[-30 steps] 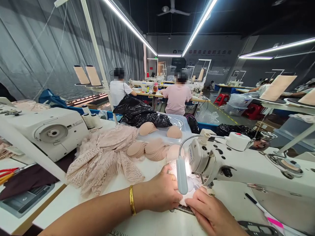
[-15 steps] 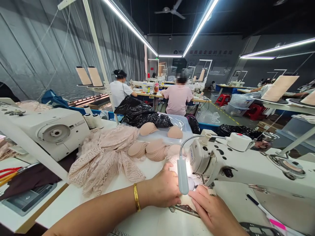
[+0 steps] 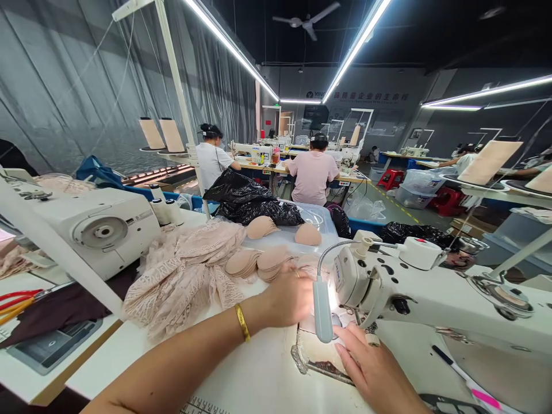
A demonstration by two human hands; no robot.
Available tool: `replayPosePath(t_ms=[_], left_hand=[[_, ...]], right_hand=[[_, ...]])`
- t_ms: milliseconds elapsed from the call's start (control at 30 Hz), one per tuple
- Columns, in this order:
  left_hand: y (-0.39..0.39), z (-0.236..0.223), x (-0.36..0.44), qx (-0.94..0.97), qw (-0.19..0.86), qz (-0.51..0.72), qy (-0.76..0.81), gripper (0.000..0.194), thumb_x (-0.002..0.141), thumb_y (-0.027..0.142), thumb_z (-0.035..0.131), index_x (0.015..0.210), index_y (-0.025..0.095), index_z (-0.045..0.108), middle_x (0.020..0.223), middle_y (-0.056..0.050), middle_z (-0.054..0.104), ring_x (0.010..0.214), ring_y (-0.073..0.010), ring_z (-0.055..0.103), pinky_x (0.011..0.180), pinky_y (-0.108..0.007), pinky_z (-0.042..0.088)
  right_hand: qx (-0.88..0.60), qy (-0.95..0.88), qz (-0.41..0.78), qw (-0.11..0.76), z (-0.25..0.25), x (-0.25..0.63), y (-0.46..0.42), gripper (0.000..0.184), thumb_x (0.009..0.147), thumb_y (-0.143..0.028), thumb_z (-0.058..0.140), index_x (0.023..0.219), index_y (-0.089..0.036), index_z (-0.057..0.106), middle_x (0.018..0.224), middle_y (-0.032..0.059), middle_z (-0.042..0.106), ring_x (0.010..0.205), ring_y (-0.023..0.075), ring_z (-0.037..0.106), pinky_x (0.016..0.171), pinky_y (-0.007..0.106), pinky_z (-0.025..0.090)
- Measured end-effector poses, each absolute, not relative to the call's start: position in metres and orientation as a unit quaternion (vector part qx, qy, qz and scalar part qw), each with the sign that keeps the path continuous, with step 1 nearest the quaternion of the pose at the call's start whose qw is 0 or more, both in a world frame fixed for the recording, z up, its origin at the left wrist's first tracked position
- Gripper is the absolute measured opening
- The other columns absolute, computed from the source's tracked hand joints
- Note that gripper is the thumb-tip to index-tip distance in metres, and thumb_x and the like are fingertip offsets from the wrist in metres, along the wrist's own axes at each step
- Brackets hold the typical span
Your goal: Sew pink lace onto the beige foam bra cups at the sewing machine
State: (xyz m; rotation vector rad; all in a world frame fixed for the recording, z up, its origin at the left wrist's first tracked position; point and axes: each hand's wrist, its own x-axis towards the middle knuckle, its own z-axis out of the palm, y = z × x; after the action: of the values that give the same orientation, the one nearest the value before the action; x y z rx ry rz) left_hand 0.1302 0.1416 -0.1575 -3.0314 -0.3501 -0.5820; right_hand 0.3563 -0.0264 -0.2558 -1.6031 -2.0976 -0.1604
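The head of a white sewing machine stands at the right, its needle area lit by a small grey lamp that hides part of the work. My left hand is left of the lamp, fingers curled together near a pale pink cup piece; what they hold is hidden. Beneath the machine head, my right hand has its fingers together at the needle plate, pinching an edge of pale fabric. Stacks of beige foam cups lie just beyond my left hand.
Crumpled pink lace lies left of the cups. A plastic lid with more cups and black bags lie beyond. A second sewing machine stands at left, a pen at right. Two co-workers sit ahead.
My left hand has moved up and away from the needle plate toward the cup stacks, uncovering the plate's left side. My right hand stays near the needle. The view has shifted slightly.
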Motion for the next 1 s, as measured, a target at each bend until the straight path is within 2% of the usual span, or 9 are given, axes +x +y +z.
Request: replayPosePath(t_ms=[100, 167, 233, 333, 400, 567, 667, 800, 1000], left_hand=[[0.16, -0.137, 0.121, -0.941, 0.012, -0.221, -0.257, 0.04, 0.09, 0.002, 0.061, 0.124, 0.021, 0.072, 0.134, -0.013, 0.069, 0.121, -0.0338, 0.06, 0.103, -0.052, 0.036], [0.172, -0.132, 0.121, -0.93, 0.006, -0.203, -0.307, 0.048, 0.089, 0.006, 0.069, 0.134, 0.02, 0.07, 0.144, -0.017, 0.063, 0.13, -0.0399, 0.055, 0.103, -0.056, 0.038], [0.182, -0.137, 0.127, -0.932, -0.005, -0.183, -0.312, 0.039, 0.084, 0.011, 0.078, 0.122, 0.02, 0.075, 0.14, -0.018, 0.066, 0.128, -0.0416, 0.056, 0.1, -0.055, 0.04], [0.194, -0.148, 0.142, -0.933, -0.026, -0.188, -0.304, 0.009, 0.085, 0.013, 0.079, 0.091, 0.02, 0.078, 0.122, -0.01, 0.075, 0.118, -0.0354, 0.061, 0.096, -0.049, 0.043], [0.2, -0.147, 0.148, -0.926, -0.039, -0.215, -0.307, 0.011, 0.09, 0.016, 0.075, 0.08, 0.019, 0.075, 0.106, -0.007, 0.077, 0.106, -0.0297, 0.065, 0.092, -0.045, 0.045], [0.197, -0.119, 0.122, -0.884, -0.038, -0.333, -0.327, 0.012, 0.098, 0.017, 0.056, 0.094, 0.019, 0.068, 0.104, -0.008, 0.074, 0.1, -0.025, 0.067, 0.091, -0.04, 0.051], [0.172, -0.123, 0.098, -0.89, -0.034, -0.356, -0.284, 0.013, 0.097, 0.015, 0.055, 0.086, 0.021, 0.059, 0.113, -0.009, 0.075, 0.104, -0.0241, 0.068, 0.095, -0.04, 0.051], [0.126, -0.169, 0.091, -0.979, -0.015, -0.189, -0.08, 0.024, 0.083, 0.009, 0.065, 0.075, 0.023, 0.047, 0.08, -0.001, 0.07, 0.073, -0.0194, 0.062, 0.07, -0.033, 0.048], [0.104, -0.193, 0.122, -0.992, 0.037, -0.119, 0.001, 0.01, 0.092, 0.01, 0.062, 0.094, 0.02, 0.061, 0.098, -0.004, 0.072, 0.084, -0.022, 0.063, 0.073, -0.036, 0.046]], right_hand=[[-0.586, -0.767, -0.065, 0.252, -0.259, 0.358, -0.027, 0.035, 0.113, -0.03, 0.037, 0.135, -0.03, 0.064, 0.106, 0.0063, 0.08, 0.072, 0.024, 0.076, 0.055, 0.033, 0.056], [-0.586, -0.767, -0.077, 0.251, -0.258, 0.36, -0.027, 0.034, 0.113, -0.03, 0.04, 0.135, -0.029, 0.066, 0.108, 0.0067, 0.08, 0.076, 0.0249, 0.078, 0.057, 0.034, 0.058], [-0.574, -0.775, -0.089, 0.249, -0.257, 0.362, -0.026, 0.031, 0.111, -0.029, 0.044, 0.133, -0.029, 0.067, 0.105, 0.006, 0.08, 0.078, 0.0254, 0.078, 0.059, 0.034, 0.059], [-0.56, -0.778, -0.102, 0.265, -0.255, 0.362, -0.025, 0.029, 0.11, -0.031, 0.048, 0.131, -0.029, 0.068, 0.1, 0.0054, 0.08, 0.08, 0.0257, 0.079, 0.061, 0.033, 0.059], [-0.566, -0.769, -0.101, 0.277, -0.255, 0.361, -0.025, 0.029, 0.111, -0.032, 0.045, 0.129, -0.029, 0.069, 0.1, 0.0056, 0.079, 0.079, 0.0259, 0.078, 0.061, 0.034, 0.059], [-0.587, -0.765, -0.073, 0.255, -0.249, 0.356, -0.027, 0.033, 0.114, -0.031, 0.038, 0.127, -0.028, 0.068, 0.093, 0.0045, 0.076, 0.072, 0.0244, 0.075, 0.058, 0.034, 0.059], [-0.591, -0.767, -0.065, 0.241, -0.239, 0.353, -0.028, 0.033, 0.113, -0.028, 0.039, 0.124, -0.027, 0.07, 0.094, 0.006, 0.077, 0.08, 0.0261, 0.076, 0.064, 0.036, 0.062], [-0.593, -0.77, -0.046, 0.232, -0.23, 0.351, -0.027, 0.031, 0.111, -0.023, 0.04, 0.12, -0.027, 0.07, 0.096, 0.0065, 0.077, 0.085, 0.0262, 0.075, 0.068, 0.037, 0.062], [-0.602, -0.771, -0.02, 0.208, -0.23, 0.353, -0.028, 0.029, 0.112, -0.024, 0.04, 0.123, -0.026, 0.067, 0.102, 0.0068, 0.076, 0.086, 0.0256, 0.075, 0.071, 0.038, 0.062]])
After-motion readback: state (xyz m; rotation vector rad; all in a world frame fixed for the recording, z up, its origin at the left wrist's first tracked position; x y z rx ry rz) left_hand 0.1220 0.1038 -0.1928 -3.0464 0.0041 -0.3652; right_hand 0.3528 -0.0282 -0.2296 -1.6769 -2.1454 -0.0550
